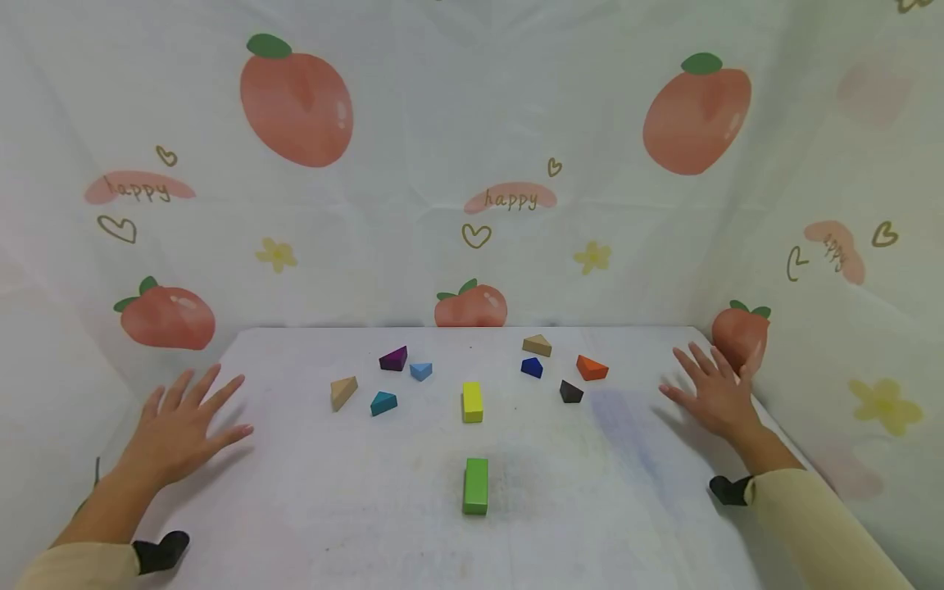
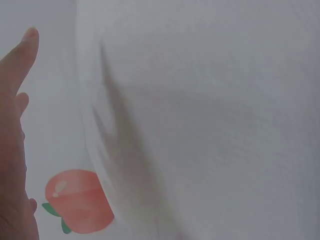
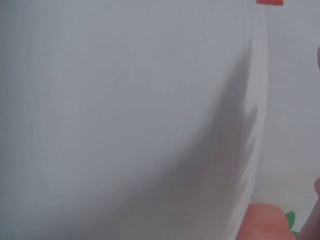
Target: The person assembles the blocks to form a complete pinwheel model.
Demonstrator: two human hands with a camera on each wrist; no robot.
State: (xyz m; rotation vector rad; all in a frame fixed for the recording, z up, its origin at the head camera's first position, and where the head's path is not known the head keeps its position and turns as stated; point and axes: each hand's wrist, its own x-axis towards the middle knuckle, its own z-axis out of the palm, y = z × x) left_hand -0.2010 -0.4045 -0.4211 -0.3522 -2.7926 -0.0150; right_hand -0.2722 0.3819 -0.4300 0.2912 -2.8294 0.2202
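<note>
My left hand [image 1: 175,430] hovers over the left side of the white table with its fingers spread and nothing in them. On the right side, my right hand [image 1: 714,393] is likewise spread and holds nothing. Nearest the left hand is a wooden triangular block [image 1: 343,392], with a teal block [image 1: 383,402], a light blue block [image 1: 421,371] and a purple block [image 1: 394,359] beyond it. An orange-red block [image 1: 592,368] lies nearest the right hand, near a black block [image 1: 571,392], a dark blue block [image 1: 532,367] and another wooden block [image 1: 537,345].
Along the middle of the white table [image 1: 295,492] lie a yellow rectangular block [image 1: 473,402] and, closer to me, a green one [image 1: 476,487]. A white curtain [image 1: 413,123] printed with peaches hangs behind the table and at its sides.
</note>
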